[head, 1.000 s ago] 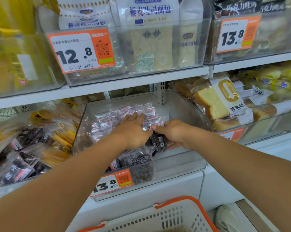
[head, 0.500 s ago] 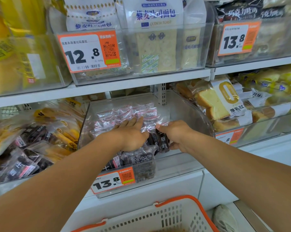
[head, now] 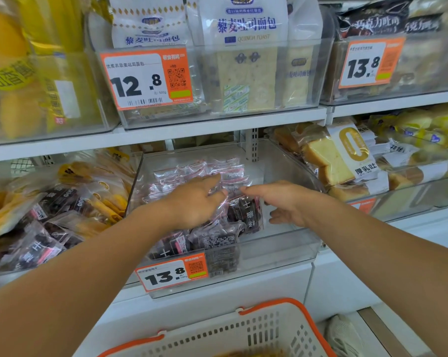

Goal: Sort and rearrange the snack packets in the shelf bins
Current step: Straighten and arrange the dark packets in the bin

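Clear plastic walls the middle bin [head: 282, 249], and both my hands are inside it. My left hand [head: 194, 202] lies flat on the heap of dark snack packets [head: 217, 235], fingers straight and pressing their crinkled wrappers, so that grip is wide and holds nothing. My right hand [head: 287, 202] hovers just right of the heap, fingers loosely spread, thumb stretched toward an upright packet [head: 246, 212]; its grip is wide too. The packets fill the bin's left half, pink-edged ones at the back. On the bin's front sits an orange price tag [head: 172, 274] reading 13.8. Below the bin is a white basket [head: 243, 336] with an orange rim. Above it stands a bin of quinoa toast bags [head: 246, 29].
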`<state>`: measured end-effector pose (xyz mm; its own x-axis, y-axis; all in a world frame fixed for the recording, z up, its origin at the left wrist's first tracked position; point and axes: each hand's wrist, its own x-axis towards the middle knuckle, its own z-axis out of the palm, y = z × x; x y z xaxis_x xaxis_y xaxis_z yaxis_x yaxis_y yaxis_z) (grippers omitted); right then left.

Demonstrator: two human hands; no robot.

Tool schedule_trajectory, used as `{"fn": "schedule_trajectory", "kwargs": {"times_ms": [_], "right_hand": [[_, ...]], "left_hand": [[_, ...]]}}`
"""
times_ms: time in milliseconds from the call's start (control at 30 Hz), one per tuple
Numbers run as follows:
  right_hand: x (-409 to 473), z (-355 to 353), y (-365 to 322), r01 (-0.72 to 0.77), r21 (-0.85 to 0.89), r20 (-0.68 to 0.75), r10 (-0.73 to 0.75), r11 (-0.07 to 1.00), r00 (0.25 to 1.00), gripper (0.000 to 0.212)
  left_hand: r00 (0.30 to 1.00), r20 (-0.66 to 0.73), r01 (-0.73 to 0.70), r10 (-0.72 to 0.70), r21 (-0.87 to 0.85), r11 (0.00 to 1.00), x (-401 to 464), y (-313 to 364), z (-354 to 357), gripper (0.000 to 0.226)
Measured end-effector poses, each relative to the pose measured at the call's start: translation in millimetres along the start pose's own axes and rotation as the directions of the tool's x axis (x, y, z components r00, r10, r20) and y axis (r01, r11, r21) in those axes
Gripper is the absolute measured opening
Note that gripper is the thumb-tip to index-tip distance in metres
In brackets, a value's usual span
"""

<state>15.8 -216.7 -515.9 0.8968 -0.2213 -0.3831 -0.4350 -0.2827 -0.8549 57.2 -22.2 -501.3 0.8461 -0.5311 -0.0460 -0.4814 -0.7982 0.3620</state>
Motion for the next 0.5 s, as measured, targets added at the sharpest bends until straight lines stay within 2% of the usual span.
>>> {"fn": "schedule_trajectory", "kwargs": {"times_ms": [100,167,200,233,267,333,400,467,500], "right_hand": [[-5,2,0,0.057,-0.037,-0.035,-0.058,0.998,0.998,0.087],[-11,4,-3,0.137,-0.162,-0.106,-0.155,0.977,0.982,0.088],[-15,5,-3,0.194,-0.297,-0.175,-0.253,0.935,0.952,0.085],[-20,6,-4,0.248,-0.472,-0.234,-0.392,0.846,0.89,0.08],[-26,11,-5,0.304,-0.629,-0.247,-0.555,0.716,0.795,0.071],[-50,35,-11,0.476,-0.76,-0.108,-0.808,0.443,0.579,0.043],[-82,74,-18,0.7,-0.678,0.131,-0.899,0.226,0.417,0.028],[-109,117,-26,0.827,-0.554,0.341,-0.878,0.1,0.335,0.028],[-116,136,-32,0.856,-0.51,0.418,-0.847,0.08,0.328,0.031]], "left_hand": [[0.992,-0.116,-0.064,0.058,-0.05,0.997,-28,-5,-13,0.054],[0.979,-0.181,-0.1,0.09,-0.05,0.994,-52,-12,-25,0.051],[0.971,-0.211,-0.118,0.108,-0.032,0.993,-65,-17,-32,0.049],[0.965,-0.229,-0.135,0.128,-0.014,0.991,-79,-25,-38,0.045],[0.959,-0.242,-0.151,0.15,0.013,0.988,-94,-33,-43,0.04],[0.938,-0.279,-0.179,0.207,0.123,0.976,-121,-60,-53,0.027],[0.89,-0.397,-0.163,0.226,0.187,0.969,-147,-96,-65,0.022],[0.815,-0.567,-0.063,0.123,0.123,0.99,-172,-129,-81,0.031],[0.775,-0.631,0.005,0.039,0.068,0.998,-183,-145,-88,0.036]]}}
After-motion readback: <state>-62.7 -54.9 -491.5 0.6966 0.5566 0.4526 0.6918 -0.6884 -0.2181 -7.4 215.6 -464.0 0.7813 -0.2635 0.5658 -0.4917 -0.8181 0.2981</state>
